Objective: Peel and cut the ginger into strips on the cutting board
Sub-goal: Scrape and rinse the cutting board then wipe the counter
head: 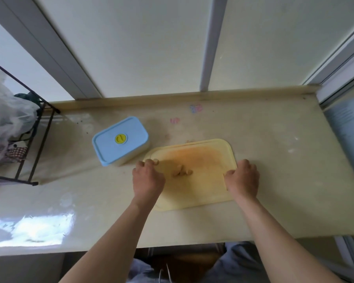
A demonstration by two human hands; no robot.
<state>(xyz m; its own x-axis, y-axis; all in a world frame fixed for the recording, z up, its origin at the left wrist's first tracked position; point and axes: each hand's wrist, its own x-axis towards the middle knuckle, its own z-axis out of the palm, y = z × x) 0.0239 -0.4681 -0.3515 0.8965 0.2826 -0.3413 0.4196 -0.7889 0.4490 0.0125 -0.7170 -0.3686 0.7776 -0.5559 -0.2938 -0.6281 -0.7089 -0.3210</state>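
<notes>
Yellow cutting board [202, 158] held at left edge by curled left hand [148, 180] and, apparently, at right edge by right hand [243, 180]; ginger [181, 171] lies mid-board between them, untouched.

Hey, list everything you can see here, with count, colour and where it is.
table: one, cream, fills the view's middle
board: one, yellow, table centre
ginger: one piece, tan, on the board's middle
container: one, blue lid, left of board
rack: one, black wire, table's left end
bag: one, white, at rack
stickers: two clusters, pink and blue, behind board
left hand: one, holds board's left edge
right hand: one, holds board's right edge
</notes>
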